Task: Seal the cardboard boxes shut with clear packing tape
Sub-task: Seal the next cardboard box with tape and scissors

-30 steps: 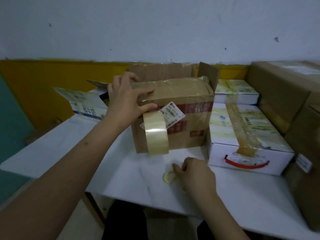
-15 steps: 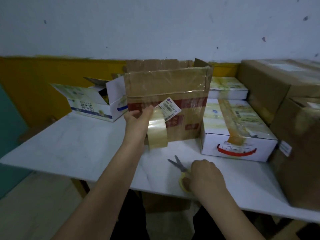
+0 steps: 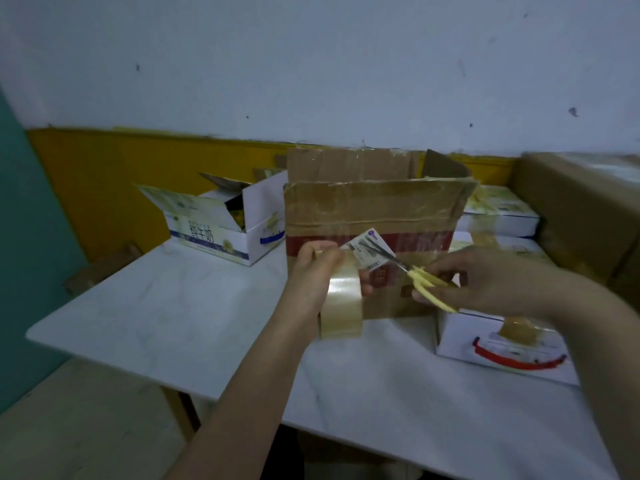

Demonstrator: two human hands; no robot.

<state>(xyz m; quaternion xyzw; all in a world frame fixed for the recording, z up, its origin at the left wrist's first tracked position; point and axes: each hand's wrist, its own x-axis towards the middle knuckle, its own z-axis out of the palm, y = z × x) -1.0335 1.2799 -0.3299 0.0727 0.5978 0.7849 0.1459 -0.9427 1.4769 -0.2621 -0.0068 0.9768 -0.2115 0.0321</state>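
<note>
— Scissors (image 3: pixel 412 271) up off the white table (image 3: pixel 194 327) now, gripped in the right hand (image 3: pixel 485 282), fingers curled through the yellow handles, blades aimed left.

— Aimed at the strip off the tape roll (image 3: pixel 341 299)?

— Looks so. Left hand (image 3: pixel 318 268) clamped round the roll, thumb on top, in front of the cardboard box (image 3: pixel 374 216).

— Meaning a cut coming?

— Likely. Flaps beyond not closed, front one standing, so sealing unfinished. Farther back, white cartons (image 3: pixel 498 216) already taped.

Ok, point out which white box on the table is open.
The white box at the left, beside the brown cardboard box: its lid flap stands up. The white boxes at the right are taped shut.
</note>
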